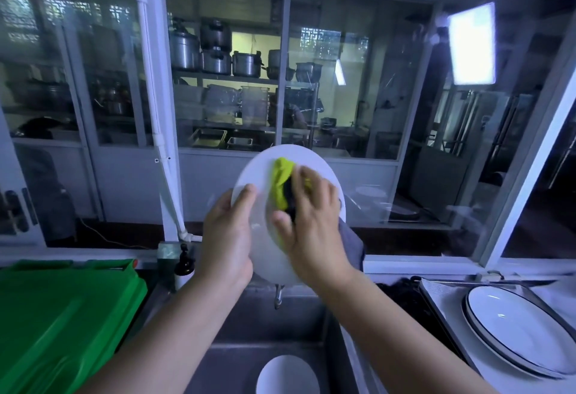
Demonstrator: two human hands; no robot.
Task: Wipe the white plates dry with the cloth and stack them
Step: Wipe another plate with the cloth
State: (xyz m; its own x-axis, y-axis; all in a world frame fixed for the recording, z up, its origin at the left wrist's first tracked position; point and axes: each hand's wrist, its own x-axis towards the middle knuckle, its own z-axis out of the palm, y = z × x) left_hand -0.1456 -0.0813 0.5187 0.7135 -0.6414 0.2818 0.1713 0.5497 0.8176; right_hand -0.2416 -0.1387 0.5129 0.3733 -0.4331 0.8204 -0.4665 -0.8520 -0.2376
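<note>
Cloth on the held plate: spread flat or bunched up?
Bunched up. The cloth sits in thick folds under the right hand, covering only a patch of the plate.

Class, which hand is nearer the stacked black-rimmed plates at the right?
Right. The right hand, holding the cloth, is up-left of the stacked plates; the left hand, gripping the held plate, lies farther left.

Right hand (311,219), frame centre: motion-blurred, covering much of the yellow-green cloth (280,175). Held plate (249,169): lower rim hidden behind right hand and left hand (230,237). Sink plate (286,375): cut by bottom edge. Stacked plates (514,331), lower right: cut by right edge. Tap (278,297): mostly hidden behind held plate.
</note>
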